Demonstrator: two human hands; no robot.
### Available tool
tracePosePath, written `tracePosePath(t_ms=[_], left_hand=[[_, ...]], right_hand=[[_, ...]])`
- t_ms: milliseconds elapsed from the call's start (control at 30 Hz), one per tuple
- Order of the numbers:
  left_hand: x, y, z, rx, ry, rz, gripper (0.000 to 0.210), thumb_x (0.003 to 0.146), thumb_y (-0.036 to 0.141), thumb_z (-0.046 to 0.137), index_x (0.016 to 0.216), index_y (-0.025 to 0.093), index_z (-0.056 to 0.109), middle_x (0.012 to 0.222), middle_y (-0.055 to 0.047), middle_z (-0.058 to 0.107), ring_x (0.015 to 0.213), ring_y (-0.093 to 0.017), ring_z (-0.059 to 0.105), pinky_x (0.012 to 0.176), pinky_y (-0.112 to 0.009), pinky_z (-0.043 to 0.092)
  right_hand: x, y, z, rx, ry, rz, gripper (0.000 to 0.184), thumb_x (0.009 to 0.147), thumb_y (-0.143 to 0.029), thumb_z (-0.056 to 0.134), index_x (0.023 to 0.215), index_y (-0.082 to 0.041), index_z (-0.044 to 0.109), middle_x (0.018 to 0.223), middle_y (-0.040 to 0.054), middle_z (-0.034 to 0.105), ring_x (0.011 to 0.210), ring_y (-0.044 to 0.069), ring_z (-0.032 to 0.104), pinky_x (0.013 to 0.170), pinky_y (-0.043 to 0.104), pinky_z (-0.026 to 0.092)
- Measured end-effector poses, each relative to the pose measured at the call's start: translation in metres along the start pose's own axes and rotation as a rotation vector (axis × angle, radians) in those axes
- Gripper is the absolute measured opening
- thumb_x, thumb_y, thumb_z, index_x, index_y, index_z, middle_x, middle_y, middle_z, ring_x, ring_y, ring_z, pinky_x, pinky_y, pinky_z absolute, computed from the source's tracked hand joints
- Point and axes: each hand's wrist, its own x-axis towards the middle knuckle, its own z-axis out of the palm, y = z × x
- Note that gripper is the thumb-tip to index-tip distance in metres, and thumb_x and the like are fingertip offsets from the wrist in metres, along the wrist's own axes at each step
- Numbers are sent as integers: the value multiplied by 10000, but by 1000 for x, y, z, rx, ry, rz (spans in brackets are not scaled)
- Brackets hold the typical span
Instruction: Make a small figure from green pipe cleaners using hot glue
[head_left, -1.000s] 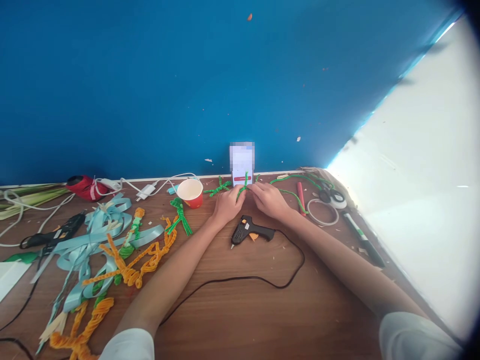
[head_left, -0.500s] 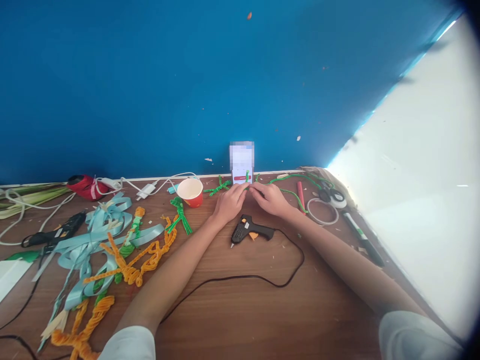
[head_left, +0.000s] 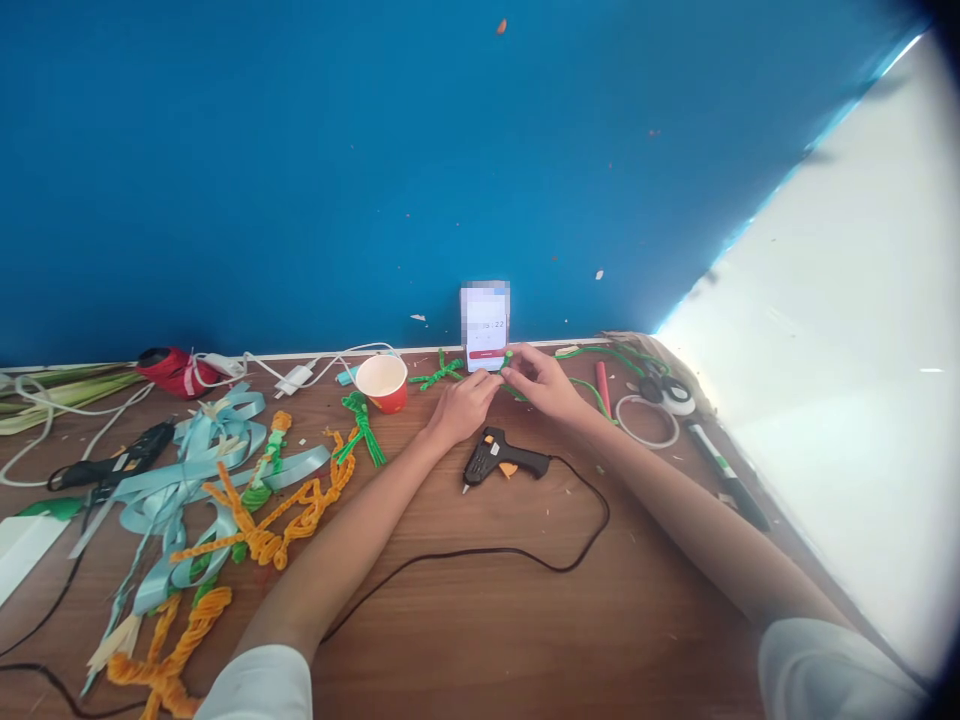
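Both hands meet near the back of the table, just in front of a propped-up phone (head_left: 486,322). A green pipe cleaner (head_left: 508,358) sticks up between the fingertips. My right hand (head_left: 546,384) pinches it with thumb and bent fingers. My left hand (head_left: 463,408) is closed beside it, fingertips on the lower part of the same piece; their exact grip is partly hidden. Just below the hands lies a black glue gun (head_left: 491,458) with an orange trigger. Left of my left hand are a twisted green pipe-cleaner figure (head_left: 437,374) and a second green bundle (head_left: 361,428).
A red-and-white paper cup (head_left: 382,384) stands left of the hands. Light blue ribbon (head_left: 180,470) and orange pipe-cleaner shapes (head_left: 262,540) cover the left side. On the right lie a red stick (head_left: 602,388), a white ring (head_left: 646,422), scissors (head_left: 671,395) and a marker (head_left: 727,475). The glue gun's cord (head_left: 480,552) curves across the front.
My right hand has lifted slightly and turned, its fingers now higher around the green pipe cleaner. The piece's upright tip has shifted a little right and lower. My left hand has barely moved.
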Motion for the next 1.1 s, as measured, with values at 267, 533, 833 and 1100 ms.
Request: tracePosePath(t_ms=[267, 533, 833, 1100], left_hand=[[-2, 0, -4, -72, 30, 14, 285, 976, 162, 322, 1120, 215, 561, 1090, -71, 630, 946, -180, 623, 763, -276, 457], [-3, -5, 0, -168, 129, -12, 228, 963, 149, 296, 1082, 203, 482, 1080, -78, 610, 894, -165, 607, 782, -285, 455], [-3, -5, 2, -138, 138, -98, 182, 962, 186, 315, 1070, 213, 459, 1022, -85, 635, 922, -201, 627, 810, -316, 464], [-2, 2, -1, -85, 129, -134, 240, 992, 275, 321, 1128, 211, 508, 1045, -78, 669, 909, -201, 652, 736, -294, 460]], right_hand=[[5, 10, -1, 339, 34, 203, 252, 878, -406, 533, 796, -188, 630, 636, -6, 545, 532, 115, 463, 518, 255, 342], [3, 9, 1, 691, 2, 342, 210, 733, -222, 527, 865, -157, 677, 705, 39, 652, 532, 119, 488, 494, 256, 333], [1, 12, 4, 693, -50, 390, 235, 657, -164, 530, 839, -166, 679, 656, 9, 603, 541, 113, 470, 517, 255, 334], [1, 22, 4, 730, 17, 405, 162, 755, -260, 600, 884, -176, 650, 598, -35, 490, 518, 97, 422, 491, 236, 317]])
